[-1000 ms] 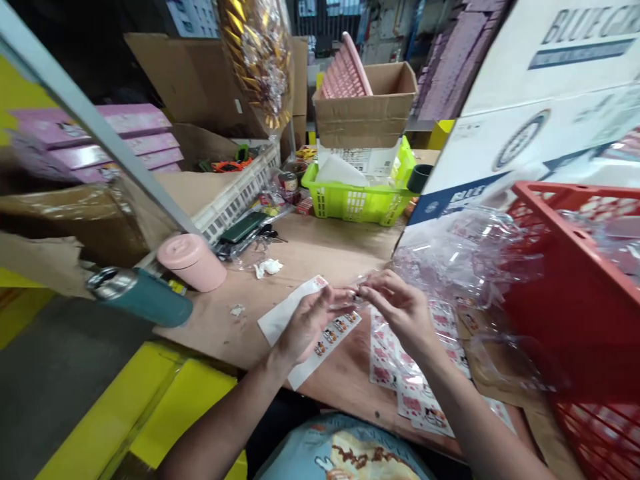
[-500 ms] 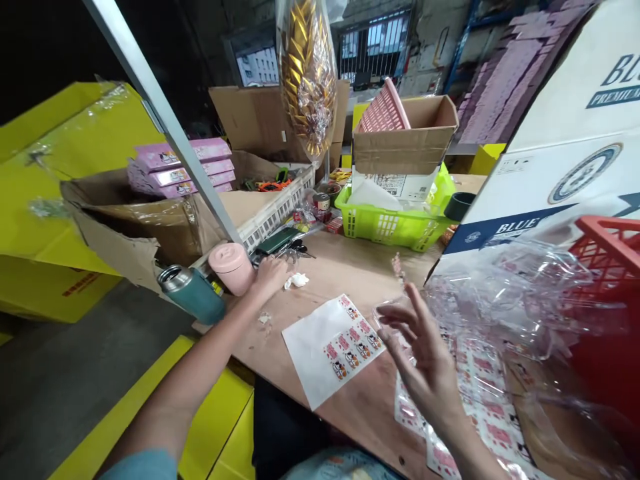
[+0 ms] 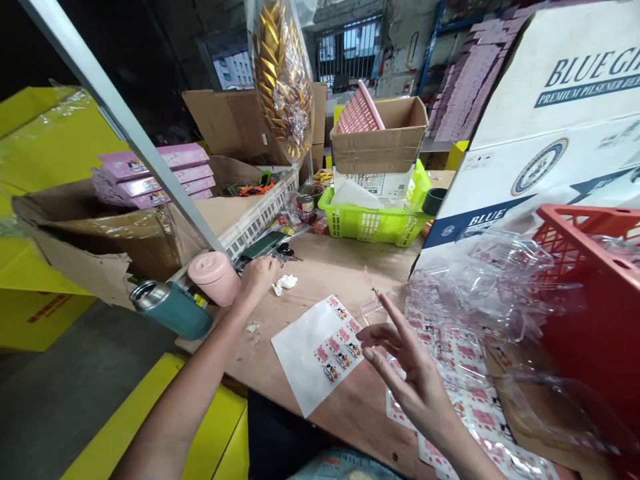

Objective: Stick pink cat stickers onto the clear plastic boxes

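Note:
My left hand (image 3: 260, 275) is at the back left of the table, beside a pink lidded cup (image 3: 215, 277) and a dark green case (image 3: 264, 245). Its fingers are curled closed; whatever they may hold is hidden. My right hand (image 3: 407, 363) is raised above the table's right part, index finger stretched out and the others loosely bent apart. A small clear sticker with pink print (image 3: 369, 277) appears to cling to that fingertip. Below and left lies a white sticker sheet (image 3: 305, 357) with several cat stickers. Behind my right hand is a clear plastic piece (image 3: 373, 312).
More printed sheets (image 3: 465, 393) lie at right under clear plastic packaging (image 3: 500, 280), beside a red basket (image 3: 595, 293). A lime green basket (image 3: 373, 223) stands at the back. A teal bottle (image 3: 175, 312) leans at the left edge; crumpled tissue (image 3: 285, 285) lies nearby.
My hands were together over the sticker sheet; my left hand has moved away to the back left. The right index finger has stretched out with the sticker at its tip. The view has shifted.

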The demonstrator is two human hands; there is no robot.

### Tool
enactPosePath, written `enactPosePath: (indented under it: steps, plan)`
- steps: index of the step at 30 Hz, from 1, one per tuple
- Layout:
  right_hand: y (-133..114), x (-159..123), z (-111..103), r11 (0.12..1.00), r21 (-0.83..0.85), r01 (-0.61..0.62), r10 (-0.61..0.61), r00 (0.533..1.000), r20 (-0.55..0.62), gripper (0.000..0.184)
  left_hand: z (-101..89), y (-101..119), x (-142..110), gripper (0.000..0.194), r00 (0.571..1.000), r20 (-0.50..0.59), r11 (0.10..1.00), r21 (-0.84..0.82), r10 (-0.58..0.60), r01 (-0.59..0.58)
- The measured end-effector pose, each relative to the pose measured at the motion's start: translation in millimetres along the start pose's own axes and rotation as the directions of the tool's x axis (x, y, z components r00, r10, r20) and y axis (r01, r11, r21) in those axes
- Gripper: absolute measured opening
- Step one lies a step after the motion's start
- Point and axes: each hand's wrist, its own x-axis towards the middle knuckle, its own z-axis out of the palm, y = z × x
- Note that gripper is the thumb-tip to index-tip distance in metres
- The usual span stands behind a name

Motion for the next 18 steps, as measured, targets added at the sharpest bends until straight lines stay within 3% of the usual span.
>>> enactPosePath:
  steps: [2,4,5,6,8,10,12,13,15,18]
  plan:
    - [5,2,0,1.0,0.021,-0.008,0.009,0.999,-0.044,0.069,-7.5,7,-9,0.051,0.998,-0.06,0.992,-0.125,-0.022,0.014]
    - [9,9,1,1.0,-0.007,-0.007,0.006,0.995,-0.096,0.07,-9.9,23,-24,0.051,0.997,-0.035,0.887,-0.46,-0.063,0.04]
    - [11,14,2,0.999,-0.045,0.0,-0.005,0.994,-0.108,0.076,-9.0,34,-33,0.048,0.996,0.031,0.739,-0.669,-0.079,0.079]
    - [11,19,3,0.995,-0.095,0.017,-0.026,0.995,-0.096,0.085,-7.2,46,-42,0.044,0.989,0.125,0.523,-0.839,-0.078,0.148]
    - [8,30,2,0.968,-0.217,0.126,-0.122,0.992,0.032,0.106,-2.7,71,-60,0.035,0.94,0.34,0.088,-0.936,-0.005,0.34]
    - [3,37,-1,0.889,-0.334,0.312,-0.239,0.94,0.242,0.115,0.1,92,-77,0.028,0.863,0.495,-0.089,-0.859,0.103,0.504]
    - [0,40,-5,0.814,-0.394,0.426,-0.292,0.887,0.356,0.115,-0.2,107,-90,0.03,0.797,0.558,-0.134,-0.793,0.231,0.595]
    - [0,41,-7,0.814,-0.405,0.417,-0.29,0.895,0.339,0.116,-1.2,111,-96,0.037,0.778,0.548,-0.134,-0.784,0.307,0.606]
    - [4,43,-10,0.879,-0.386,0.279,-0.221,0.957,0.189,0.119,-3.4,116,-107,0.054,0.748,0.474,-0.091,-0.815,0.465,0.573]
    - [13,47,-11,0.955,-0.296,0.028,-0.01,0.998,0.062,0.109,-2.5,121,-120,0.049,0.719,0.398,0.048,-0.89,0.571,0.454]
